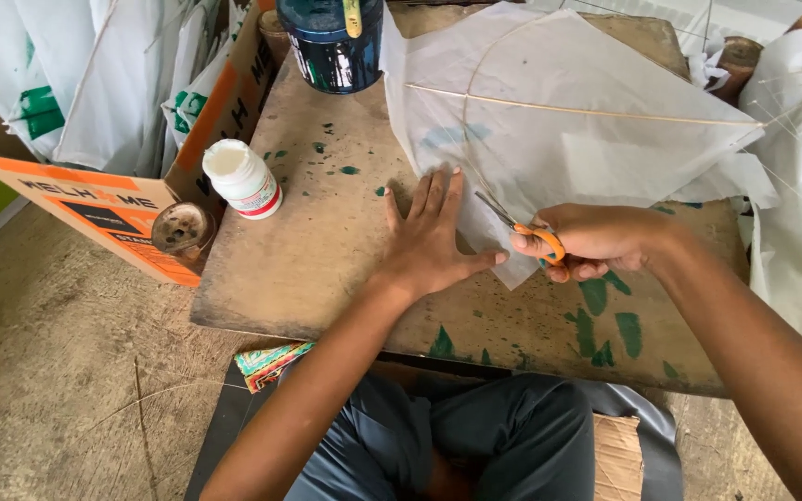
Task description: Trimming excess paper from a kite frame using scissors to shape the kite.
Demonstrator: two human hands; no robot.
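Head view, looking down onto a worn wooden board [327, 250] spotted with green paint. I am pressing my left hand [431, 239] flat on the board, fingers spread apart, the fingertips lying on the lower edge of a white paper kite [559, 130]. My thumb is pointing right, toward the scissors [523, 224], and is nearly touching the paper's bottom corner.

I am gripping the orange-handled scissors with my right hand [596, 243], fingers curled tight through and around the handles. The blades are pointing up and left from my knuckles, their tips sitting over the paper just right of my left fingertips. Whether the blades are apart or closed I cannot tell.

The kite is lying beyond both sets of fingers, spread across the far half of the board. A thin bamboo stick [587, 113] is crossing it from left to right, and a second, bowed stick is showing through the paper.

Far left of my left fingers, a small white bottle with a red band [243, 178] is standing on the board's edge. Beyond it, a dark paint tin [331, 42] is resting at the board's far corner. A cardboard box [122, 209] holding more white sheets is sitting further left on the floor.
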